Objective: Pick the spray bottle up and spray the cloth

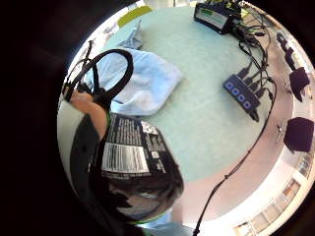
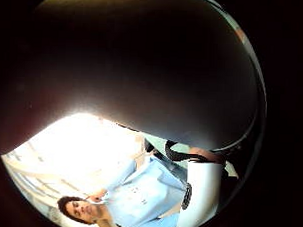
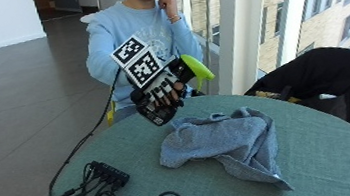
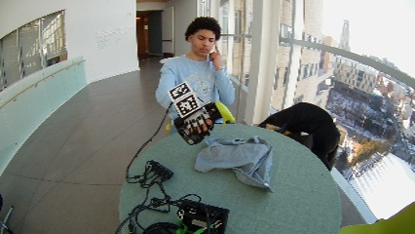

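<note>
My gloved right hand [image 3: 161, 90] grips a black spray bottle [image 3: 159, 115] with a lime-green trigger head [image 3: 196, 66]. It holds the bottle tilted in the air over the table's far edge, in front of the person's chest. A crumpled grey-blue cloth [image 3: 224, 140] lies on the round green table [image 3: 317, 161], below and to the right of the bottle. In the little finger side palm view the bottle's labelled body [image 1: 130, 162] is close to the palm, with the cloth [image 1: 142, 81] beyond it. The bottle's dark side [image 2: 143, 68] fills most of the thumb side palm view.
A black power hub [image 3: 107, 174] with tangled cables lies at the table's left front, and a black box [image 4: 204, 217] sits nearer the front edge. A black coat [image 3: 326, 77] hangs over a chair at the right. The person's bare hand is raised to the head.
</note>
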Demonstrator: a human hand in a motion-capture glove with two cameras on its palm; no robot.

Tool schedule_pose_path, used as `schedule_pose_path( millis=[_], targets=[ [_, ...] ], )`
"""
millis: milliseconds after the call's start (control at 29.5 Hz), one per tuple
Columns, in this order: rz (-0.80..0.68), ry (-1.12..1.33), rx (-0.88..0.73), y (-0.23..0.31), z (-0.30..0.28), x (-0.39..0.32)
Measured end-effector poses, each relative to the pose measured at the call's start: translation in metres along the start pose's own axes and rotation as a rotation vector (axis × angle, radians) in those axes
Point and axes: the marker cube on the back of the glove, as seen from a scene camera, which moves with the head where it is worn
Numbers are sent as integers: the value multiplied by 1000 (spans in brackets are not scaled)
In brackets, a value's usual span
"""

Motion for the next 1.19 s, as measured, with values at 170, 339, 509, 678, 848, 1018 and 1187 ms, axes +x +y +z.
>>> schedule_pose_path(
  millis=[170,339,509,678,848,1018,1187],
  targets=[
    [-164,-140,48,5,19,-55],
    [-310,-321,124,3,44,-116],
    [-420,-462,191,-3,77,-162],
    [-475,-587,221,-13,133,-204],
    [-493,-630,216,-25,182,-232],
    [-504,-632,216,-30,203,-240],
    [-505,-616,227,-34,216,-241]
  ],
)
